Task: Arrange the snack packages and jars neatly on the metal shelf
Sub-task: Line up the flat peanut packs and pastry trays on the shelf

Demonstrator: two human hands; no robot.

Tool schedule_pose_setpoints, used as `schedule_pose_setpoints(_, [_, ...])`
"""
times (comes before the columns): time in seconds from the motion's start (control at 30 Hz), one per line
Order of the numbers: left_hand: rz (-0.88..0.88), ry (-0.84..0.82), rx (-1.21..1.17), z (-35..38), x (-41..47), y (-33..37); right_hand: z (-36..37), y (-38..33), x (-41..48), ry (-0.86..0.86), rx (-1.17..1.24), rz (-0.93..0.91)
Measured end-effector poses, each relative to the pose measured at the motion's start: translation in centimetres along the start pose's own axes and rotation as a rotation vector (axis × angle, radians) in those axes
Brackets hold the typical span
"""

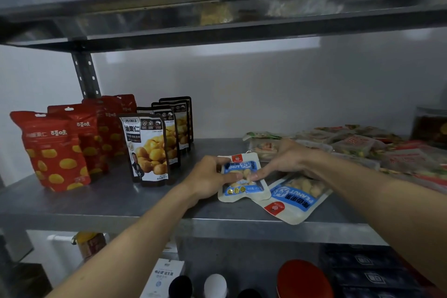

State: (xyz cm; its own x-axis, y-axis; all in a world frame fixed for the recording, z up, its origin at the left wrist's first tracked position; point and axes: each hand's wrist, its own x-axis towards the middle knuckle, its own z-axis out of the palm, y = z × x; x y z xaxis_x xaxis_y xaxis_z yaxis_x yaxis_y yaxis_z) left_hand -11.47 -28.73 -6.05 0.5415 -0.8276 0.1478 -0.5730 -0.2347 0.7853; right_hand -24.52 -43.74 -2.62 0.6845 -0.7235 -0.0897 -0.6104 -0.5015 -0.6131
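A white and blue peanut packet (242, 178) stands tilted on the metal shelf (116, 203), held between both hands. My left hand (208, 179) grips its left edge, thumb on the front. My right hand (284, 161) pinches its right side from above. A second peanut packet (294, 198) lies flat just right of it, partly under my right wrist and close to the shelf's front edge. Red chestnut bags (54, 150) and black chestnut bags (147, 150) stand in rows at the left.
A loose heap of clear-wrapped snack packs (353, 145) covers the shelf's right side, with a dark jar (430, 128) behind. The upper shelf (217, 19) hangs low overhead. Below are a red lid (302, 278), bottles, a white box (164, 276) and dark boxes (367, 273).
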Motion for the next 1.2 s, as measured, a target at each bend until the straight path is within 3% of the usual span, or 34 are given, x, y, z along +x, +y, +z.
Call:
schedule_pose_setpoints(0.27, [0.0,0.01,0.099,-0.3,0.4,-0.1,0.0,0.5,-0.3,0.024,-0.013,-0.08])
schedule_pose_setpoints(0.43, [0.117,0.163,0.287,-0.4,0.3,0.7,-1.1,0.2,-2.3,0.101,-0.178,-0.265])
schedule_pose_setpoints(0.63, [0.26,-0.089,0.429,1.6,-1.0,4.0,-1.8,2.0,-7.2,0.366,-0.449,-0.494])
schedule_pose_setpoints(0.87, [0.231,-0.211,0.631,3.8,-0.8,5.6,0.2,4.4,-11.7,0.481,-0.604,-0.191])
schedule_pose_setpoints(0.97, [0.247,-0.201,0.601,4.1,-0.6,5.6,0.7,5.0,-12.0,0.499,-0.511,-0.118])
schedule_pose_setpoints(1.1, [0.308,-0.113,0.537,4.6,-0.5,5.7,0.9,5.6,-11.5,0.568,-0.169,-0.125])
schedule_pose_setpoints(1.2, [0.355,-0.025,0.292,4.7,-0.8,6.1,0.6,5.8,-10.9,0.66,0.013,-0.175])
